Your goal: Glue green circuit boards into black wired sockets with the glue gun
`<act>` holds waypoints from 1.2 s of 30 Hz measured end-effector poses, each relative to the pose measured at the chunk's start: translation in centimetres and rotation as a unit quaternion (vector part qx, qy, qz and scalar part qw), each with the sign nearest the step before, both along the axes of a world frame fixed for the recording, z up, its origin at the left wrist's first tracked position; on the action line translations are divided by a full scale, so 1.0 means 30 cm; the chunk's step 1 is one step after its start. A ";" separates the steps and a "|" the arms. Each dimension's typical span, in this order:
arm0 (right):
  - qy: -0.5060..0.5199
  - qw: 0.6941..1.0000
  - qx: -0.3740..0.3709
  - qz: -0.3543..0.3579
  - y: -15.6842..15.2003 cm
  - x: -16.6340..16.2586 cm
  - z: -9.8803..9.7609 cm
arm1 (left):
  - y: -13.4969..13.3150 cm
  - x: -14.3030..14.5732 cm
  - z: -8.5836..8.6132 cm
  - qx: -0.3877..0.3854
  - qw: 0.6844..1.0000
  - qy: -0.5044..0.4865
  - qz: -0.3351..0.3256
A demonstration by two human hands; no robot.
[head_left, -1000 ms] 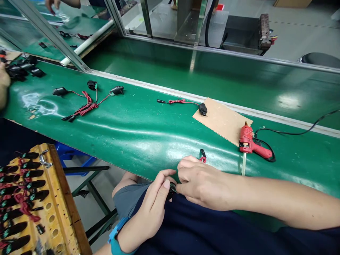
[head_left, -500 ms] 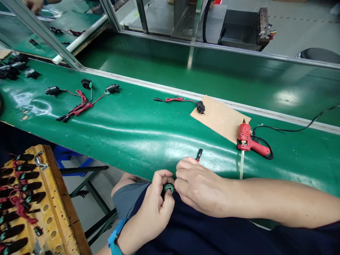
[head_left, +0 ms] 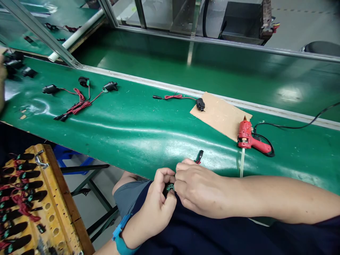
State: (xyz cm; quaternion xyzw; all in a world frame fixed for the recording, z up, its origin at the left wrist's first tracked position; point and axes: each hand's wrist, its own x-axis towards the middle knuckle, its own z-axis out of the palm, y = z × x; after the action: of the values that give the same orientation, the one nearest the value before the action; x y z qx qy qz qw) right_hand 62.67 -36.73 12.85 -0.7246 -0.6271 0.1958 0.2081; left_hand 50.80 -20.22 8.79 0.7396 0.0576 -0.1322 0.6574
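My left hand (head_left: 162,205) is closed around a small round black part with a green circuit board (head_left: 170,187) facing up, just above my lap. Against its right side, my right hand (head_left: 198,189) is closed with the fingers bent inward; the fingertips are hidden. A black connector (head_left: 200,156) on a short piece of red wire pokes out beyond the right knuckles, so the wire seems to run through that hand. To the right lies a red glue gun (head_left: 245,134) with a clear glue stick in it. Its nozzle points away from me, over a brown cardboard sheet (head_left: 220,115).
A wired black part (head_left: 200,104) rests on the cardboard's left corner. Several more (head_left: 109,86) lie at left on the green bench (head_left: 127,141). A yellow rack (head_left: 54,202) full of wired parts stands lower left. Another person's hand (head_left: 2,79) is at the left edge.
Both my hands stay together at the round part, with only slight finger shifts. Another person's hand has appeared at the left edge, while the one at the upper left is gone.
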 end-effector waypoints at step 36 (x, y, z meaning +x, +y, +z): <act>-0.030 0.981 0.125 -0.147 -0.007 -0.007 -0.124 | 0.007 0.081 0.043 -0.065 0.987 0.146 0.016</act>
State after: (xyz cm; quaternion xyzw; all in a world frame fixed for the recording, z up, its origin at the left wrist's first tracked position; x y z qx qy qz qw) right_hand 62.45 -36.94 9.12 -0.7825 -0.5394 0.0616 0.3048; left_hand 53.22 -20.01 10.08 0.6671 0.1559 -0.2316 0.6906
